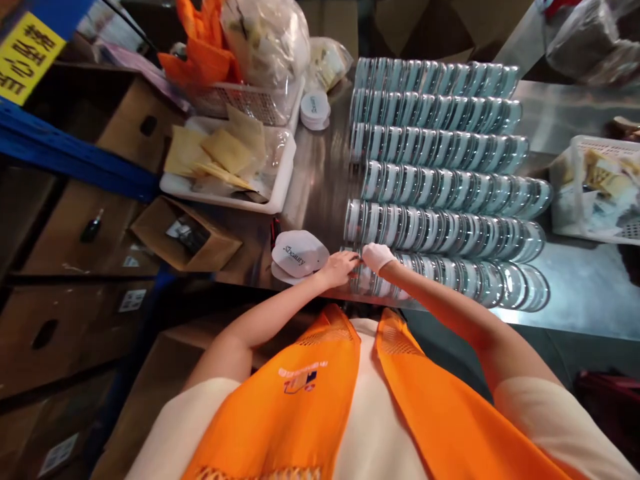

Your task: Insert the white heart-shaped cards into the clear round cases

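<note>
White cards (300, 252) lettered "beauty" | left hand (344, 268), right hand (377, 257) at nearest glass row (457, 277) | both grips unclear

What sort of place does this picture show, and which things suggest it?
Probably a warehouse or workshop: rows of clear round items are on a metal table, cardboard boxes are at left, and the person wears an orange vest.

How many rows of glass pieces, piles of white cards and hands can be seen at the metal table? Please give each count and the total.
Rows of glass pieces: 6
Piles of white cards: 2
Hands: 2
Total: 10
</note>
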Tool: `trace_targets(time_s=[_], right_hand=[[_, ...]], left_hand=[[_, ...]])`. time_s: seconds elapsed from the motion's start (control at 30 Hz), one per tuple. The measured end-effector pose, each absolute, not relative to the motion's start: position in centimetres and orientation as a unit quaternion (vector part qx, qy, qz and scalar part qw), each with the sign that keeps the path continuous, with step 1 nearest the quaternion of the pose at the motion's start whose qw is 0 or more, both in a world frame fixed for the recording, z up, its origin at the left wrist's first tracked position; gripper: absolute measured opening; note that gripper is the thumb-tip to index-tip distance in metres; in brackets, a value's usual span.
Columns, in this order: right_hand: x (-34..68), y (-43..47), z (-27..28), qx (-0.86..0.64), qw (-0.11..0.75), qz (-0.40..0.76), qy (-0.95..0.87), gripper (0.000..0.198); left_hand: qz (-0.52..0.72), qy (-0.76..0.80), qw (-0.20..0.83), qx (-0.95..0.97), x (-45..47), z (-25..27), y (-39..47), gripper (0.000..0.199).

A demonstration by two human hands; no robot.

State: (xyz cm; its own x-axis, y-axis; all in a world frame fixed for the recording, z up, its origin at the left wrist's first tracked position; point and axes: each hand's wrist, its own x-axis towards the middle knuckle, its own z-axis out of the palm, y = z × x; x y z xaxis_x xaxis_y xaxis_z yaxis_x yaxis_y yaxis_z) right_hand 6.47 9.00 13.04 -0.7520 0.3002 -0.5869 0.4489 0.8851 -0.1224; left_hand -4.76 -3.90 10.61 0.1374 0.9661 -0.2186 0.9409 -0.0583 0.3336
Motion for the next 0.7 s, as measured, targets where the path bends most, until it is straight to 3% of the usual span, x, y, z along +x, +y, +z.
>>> trace_targets(time_s=[0.3,0.5,0.6,0.7], right_hand=[[12.2,-2.6,8.6,0.080,0.291,-0.159,0.940,0.034],[14.2,-2.5,5.8,0.041,0.290,-0.196,0.936,0.034],[14.8,-0.2,7.2,0.016,0.186,-0.217,0.958,0.038],[14.5,3.0,9.0,0.071,0.037,-0.197,0.977,0.046]], left_hand=[[0.003,0.664,0.204,0.720,-4.7,10.7,-3.7,0.045],[0.041,0.670,0.220,0.708,-7.6,9.2,-1.6,0.034],[0.047,0.674,0.276,0.684,-10.2,8.2,0.4,0.042],[0.035,0.637,0.349,0.686,-11.8,7.8,2.3,0.029]])
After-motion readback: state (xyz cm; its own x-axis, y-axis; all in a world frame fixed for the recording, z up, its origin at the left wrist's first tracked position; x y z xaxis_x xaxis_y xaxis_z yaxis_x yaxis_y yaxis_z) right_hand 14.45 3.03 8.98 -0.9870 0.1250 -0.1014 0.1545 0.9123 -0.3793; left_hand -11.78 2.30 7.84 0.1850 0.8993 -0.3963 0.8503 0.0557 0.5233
